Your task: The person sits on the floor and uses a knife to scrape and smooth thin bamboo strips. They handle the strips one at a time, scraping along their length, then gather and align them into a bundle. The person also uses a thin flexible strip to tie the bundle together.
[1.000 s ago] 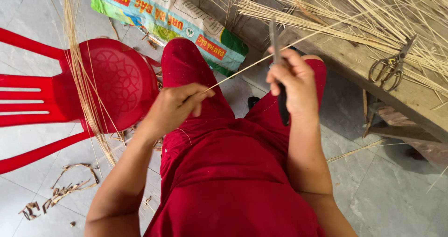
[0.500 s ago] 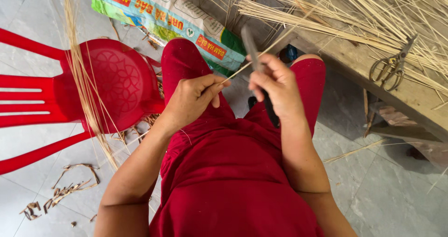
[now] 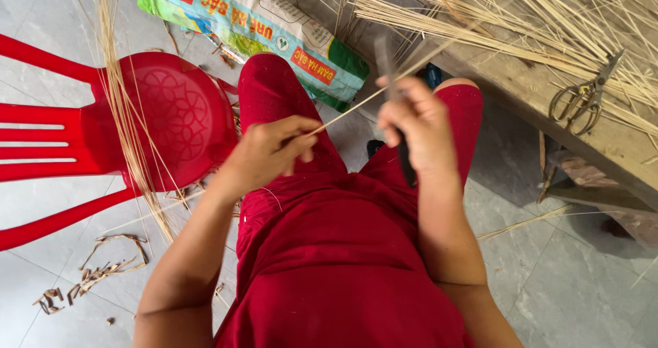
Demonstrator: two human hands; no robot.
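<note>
- Right now, head view: the left hand (image 3: 271, 149) is pinched shut on the near end of a thin pale strip (image 3: 363, 98), above the lap in red clothing.
- That strip runs up and to the right, from the left fingers across to the right hand (image 3: 415, 125), and on toward the wooden bench (image 3: 548, 94).
- The right hand is closed around a dark knife (image 3: 386, 57), blade pointing up and away, the handle showing dark below the fist; the blade meets the strip just beside the thumb.
- On the bench lies a loose heap of pale strips (image 3: 521, 19), with a pair of scissors (image 3: 582, 94) resting among them.
- To the left, a red plastic chair (image 3: 171, 115) carries a bundle of long fibres (image 3: 127, 108) draped over its seat.
- Ahead of the knees, a printed sack (image 3: 253, 29) lies flat on the tiled floor (image 3: 569, 279).
- Curled shavings (image 3: 96, 272) are scattered on the tiles near the chair.
</note>
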